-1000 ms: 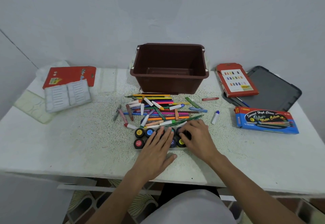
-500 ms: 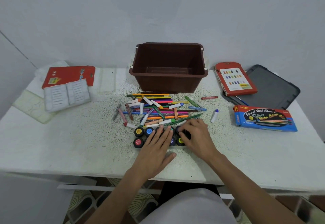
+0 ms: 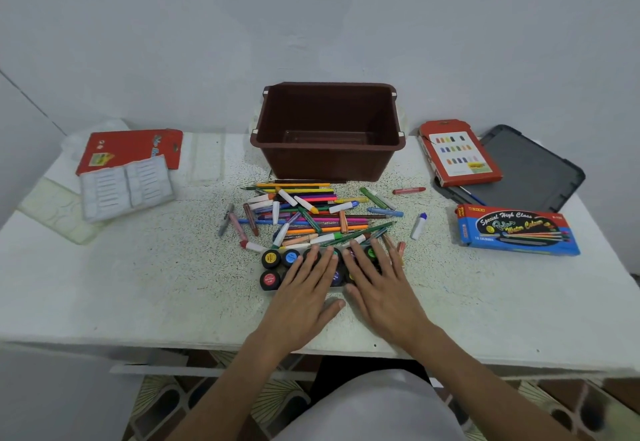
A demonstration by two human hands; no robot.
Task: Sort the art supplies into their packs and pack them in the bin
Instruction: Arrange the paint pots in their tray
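A heap of coloured pencils, markers and crayons (image 3: 311,213) lies mid-table in front of an empty brown bin (image 3: 329,160). Just nearer me sit several small black paint pots (image 3: 272,269) with coloured lids. My left hand (image 3: 304,296) and my right hand (image 3: 379,286) lie flat side by side on the pots, fingers straight, covering most of them. A blue watercolour box (image 3: 516,231) lies to the right, a red crayon box (image 3: 459,153) behind it. At the left are a red pack card (image 3: 130,147) and a clear plastic insert (image 3: 126,187).
A dark grey lid (image 3: 533,172) lies at the back right under the red crayon box. A pale plastic tray (image 3: 52,210) sits at the left edge. One red crayon (image 3: 408,190) and a white-and-blue marker (image 3: 418,225) lie apart from the heap. The table's front edge is just below my wrists.
My right hand has uncurled and flattened onto the pots beside my left hand. My left hand has barely moved.
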